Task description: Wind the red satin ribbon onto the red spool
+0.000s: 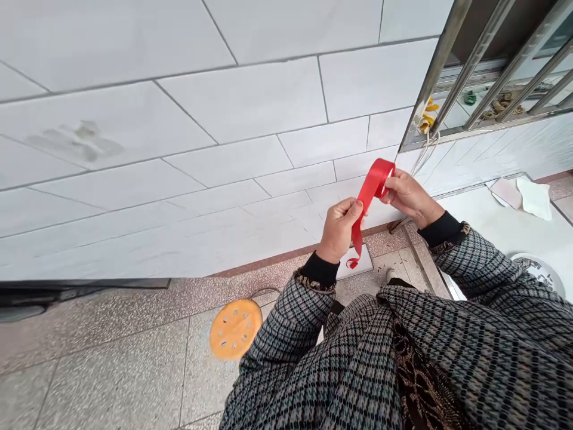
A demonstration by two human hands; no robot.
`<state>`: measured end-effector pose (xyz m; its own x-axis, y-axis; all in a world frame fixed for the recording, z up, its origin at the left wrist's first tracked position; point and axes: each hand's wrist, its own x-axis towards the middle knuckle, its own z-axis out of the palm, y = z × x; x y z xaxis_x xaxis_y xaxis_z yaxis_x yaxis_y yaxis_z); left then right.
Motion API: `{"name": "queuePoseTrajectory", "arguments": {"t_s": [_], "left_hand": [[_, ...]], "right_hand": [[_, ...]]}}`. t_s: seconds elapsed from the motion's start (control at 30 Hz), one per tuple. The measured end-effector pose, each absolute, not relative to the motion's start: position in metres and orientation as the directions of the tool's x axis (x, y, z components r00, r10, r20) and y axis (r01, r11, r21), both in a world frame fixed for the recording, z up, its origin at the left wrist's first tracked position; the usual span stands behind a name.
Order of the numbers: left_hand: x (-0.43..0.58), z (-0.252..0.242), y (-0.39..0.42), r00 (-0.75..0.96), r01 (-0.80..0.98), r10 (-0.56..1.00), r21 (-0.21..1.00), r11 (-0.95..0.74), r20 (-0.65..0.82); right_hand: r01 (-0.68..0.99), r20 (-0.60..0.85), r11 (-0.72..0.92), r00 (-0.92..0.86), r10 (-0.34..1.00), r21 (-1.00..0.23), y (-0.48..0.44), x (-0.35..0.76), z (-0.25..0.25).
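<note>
A roll of red ribbon (378, 173) is held up in front of the white tiled wall. My right hand (407, 194) is closed on the roll, its fingers at the white inner core. Below and to the left, my left hand (340, 226) pinches the unrolled length of ribbon between thumb and fingers. A flat stretch of ribbon runs between the two hands. Under my left hand the loose end hangs down and curls at its tip. Some fingers of both hands are hidden behind the ribbon.
An orange round stool (236, 329) with holes stands on the speckled floor (120, 370) at lower left. Metal window bars (474, 65) are at upper right, with yellow items (428, 116) behind them. A white basin (539, 272) and cloth-like pieces (535, 197) lie at right.
</note>
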<state>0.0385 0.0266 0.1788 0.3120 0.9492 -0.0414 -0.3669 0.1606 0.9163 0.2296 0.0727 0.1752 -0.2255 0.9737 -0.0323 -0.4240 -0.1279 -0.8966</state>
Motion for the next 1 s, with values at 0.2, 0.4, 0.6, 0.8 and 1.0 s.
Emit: {"name": "queuePoseTrajectory", "arguments": {"t_s": [0.2,0.4,0.6,0.8,1.0], "left_hand": [[0.039,0.116,0.023,0.286,-0.160,0.940,0.958,0.239,-0.186],[0.058,0.019,0.019,0.199,-0.233,0.937,0.914,0.331,-0.289],[0.072,-0.089,0.012,0.142,-0.259,0.938,0.903,0.343,-0.316],[0.073,-0.180,-0.003,0.135,-0.201,0.944,0.924,0.324,-0.302],[0.074,-0.241,-0.032,0.218,-0.220,0.922,0.904,0.367,-0.321]], "right_hand": [[-0.439,-0.196,-0.262,-0.191,0.962,-0.859,0.075,0.237,0.097],[-0.573,-0.316,-0.392,-0.232,0.920,-0.719,0.068,0.220,-0.009],[-0.659,-0.424,-0.450,-0.213,0.880,-0.603,0.050,0.215,-0.120],[-0.607,-0.374,-0.398,-0.174,0.911,-0.688,0.042,0.234,-0.218],[-0.454,-0.279,-0.301,-0.118,0.953,-0.838,0.029,0.259,-0.288]]}}
